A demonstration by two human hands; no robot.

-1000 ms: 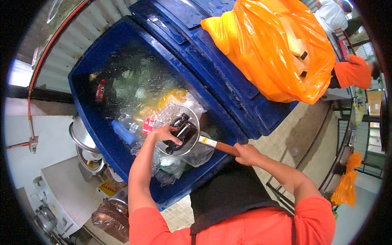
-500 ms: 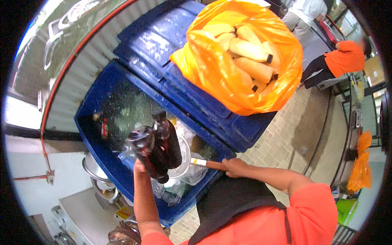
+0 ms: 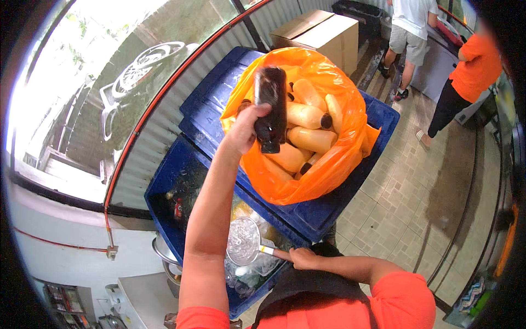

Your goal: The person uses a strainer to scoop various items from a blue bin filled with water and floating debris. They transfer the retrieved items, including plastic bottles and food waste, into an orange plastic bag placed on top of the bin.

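My left hand (image 3: 249, 130) is raised over an orange plastic bag (image 3: 257, 175), wrapped around a dark bottle (image 3: 272, 104). Its capped end points down toward me. A brown cap shows just left of the hand; whether it belongs to a second held bottle I cannot tell. Inside the bag lie several yellow-orange bottles (image 3: 309, 116) with dark caps. Low in front of my body, my right hand (image 3: 303, 257) grips the brown handle of a round skimmer (image 3: 243, 241). The skimmer's bowl, holding what looks like ice, sits over the open blue bin (image 3: 164, 164).
The bag stands on the bin's blue lid (image 3: 208, 109). A red can (image 3: 178, 208) and clear plastic lie in the bin. Behind is a cardboard box (image 3: 329, 41). Two people stand at the far right, one in an orange shirt (image 3: 479, 63). Metal pots (image 3: 164, 249) sit left of the bin.
My left hand has moved up from over the bin to above the orange bag, carrying the dark bottle. My right hand still holds the skimmer. The view has shifted.
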